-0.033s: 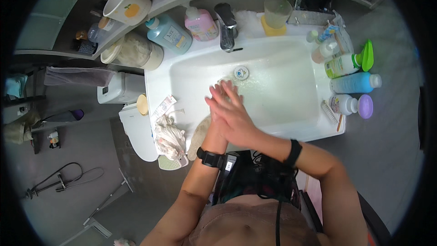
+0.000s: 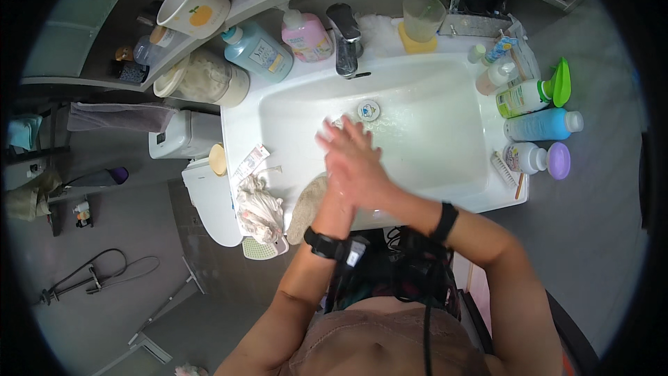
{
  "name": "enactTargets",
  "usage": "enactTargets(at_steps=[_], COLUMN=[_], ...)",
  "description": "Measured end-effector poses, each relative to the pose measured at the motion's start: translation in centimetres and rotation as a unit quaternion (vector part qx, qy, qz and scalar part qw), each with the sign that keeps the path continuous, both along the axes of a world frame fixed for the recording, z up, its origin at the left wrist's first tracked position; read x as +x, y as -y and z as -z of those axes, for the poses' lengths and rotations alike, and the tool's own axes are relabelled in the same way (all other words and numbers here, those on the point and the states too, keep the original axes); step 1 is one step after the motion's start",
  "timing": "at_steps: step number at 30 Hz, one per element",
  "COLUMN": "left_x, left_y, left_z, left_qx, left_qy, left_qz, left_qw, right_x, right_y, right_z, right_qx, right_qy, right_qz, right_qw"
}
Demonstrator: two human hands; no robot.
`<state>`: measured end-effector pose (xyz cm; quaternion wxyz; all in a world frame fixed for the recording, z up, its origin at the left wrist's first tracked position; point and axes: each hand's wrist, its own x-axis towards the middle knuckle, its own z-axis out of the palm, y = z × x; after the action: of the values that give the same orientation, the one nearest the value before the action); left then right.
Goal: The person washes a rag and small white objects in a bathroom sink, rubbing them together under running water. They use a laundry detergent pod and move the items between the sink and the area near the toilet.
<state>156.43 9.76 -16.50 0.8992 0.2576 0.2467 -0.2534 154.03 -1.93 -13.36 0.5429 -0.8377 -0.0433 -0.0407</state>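
Both hands meet over the sink basin (image 2: pixel 435 143), left of its middle and toward its near edge. Right hand (image 2: pixel 365 177) lies uppermost, fingers long and fanned, nothing gripped that I can make out. Left hand (image 2: pixel 339 193) is beneath, in contact with it, mostly covered; whether its fingers lie flat or curl, I can't tell from here. Fingertips slightly blurred.

Stopper (image 2: pixel 369 110) sits on the basin floor, just past the fingertips. Faucet (image 2: pixel 346 45) stands beyond the basin's far edge; can't confirm whether water runs from it. Pink pump bottle (image 2: pixel 307 38) also beyond that edge, farther left. Crumpled white cloth (image 2: pixel 261 212) on the ledge left of the basin, beige cloth (image 2: pixel 308 209) draped at its near left corner. White-bristled brush (image 2: pixel 503 169) on the ledge to its right.

My judgement: this is a hand-over-hand rub. To do it well I'd want firm, even pressure, strokes reaching into the finger gaps, around the thumbs and down to the wrists, then the hands swapped so the covered one gets equal attention. Best held low inside the basin's rim, so drips land there. Watch the black wrist device (image 2: pixel 323 242), outside the basin's near edge: splashes could reach it.
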Motion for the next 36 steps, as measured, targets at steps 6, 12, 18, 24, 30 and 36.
enactTargets(at_steps=[6, 12, 18, 24, 30, 36], left_x=[2.9, 0.1, 0.1, 3.0, -0.3, 1.7], left_y=[0.5, 3.9, 3.8, -0.9, 5.5, -0.9], left_z=[-2.7, -3.7, -1.7, -1.4, -3.8, 0.9], left_qx=[0.051, -0.06, 0.008, 0.049, -0.048, 0.046], left_qy=[0.019, -0.026, 0.004, 0.046, -0.011, 0.064], left_qz=[0.032, 0.095, 0.051, 0.032, 0.126, -0.011], left_qw=[0.998, 0.993, 0.999, 0.997, 0.991, 0.997], right_x=[-0.6, 2.6, 1.0, -2.2, 2.7, -1.0], right_y=[1.9, 5.4, 3.4, -1.1, 6.8, -0.6], right_z=[2.8, 1.8, 1.3, -2.3, 5.4, -0.5], right_qx=[0.072, -0.019, -0.041, 0.07, -0.082, -0.032], right_qy=[0.007, -0.044, -0.002, 0.03, -0.027, 0.028], right_qz=[0.068, 0.133, 0.035, -0.015, 0.085, -0.054], right_qw=[0.995, 0.99, 0.999, 0.997, 0.993, 0.998])
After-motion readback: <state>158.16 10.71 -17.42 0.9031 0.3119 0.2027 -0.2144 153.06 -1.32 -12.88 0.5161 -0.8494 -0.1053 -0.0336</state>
